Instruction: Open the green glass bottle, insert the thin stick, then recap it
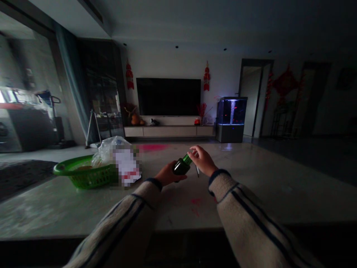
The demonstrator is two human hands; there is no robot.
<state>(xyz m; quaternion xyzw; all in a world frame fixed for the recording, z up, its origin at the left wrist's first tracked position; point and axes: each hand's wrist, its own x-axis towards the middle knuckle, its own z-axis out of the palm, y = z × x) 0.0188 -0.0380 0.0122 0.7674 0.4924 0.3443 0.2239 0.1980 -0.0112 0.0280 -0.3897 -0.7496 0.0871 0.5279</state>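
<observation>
As the left hand point(167, 174) clasps a green bottle point(180, 167), the right hand point(205, 160) touches its neck, hold unclear.

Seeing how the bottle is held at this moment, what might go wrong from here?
The green bottle is tilted in the left hand, so it might slip and hit the table.
The right hand is at the bottle's neck; a sudden pull there might loosen the left hand's hold.

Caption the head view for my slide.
Left hand holding a tilted green bottle, right hand at its upper end, over a table with a green basket.
</observation>
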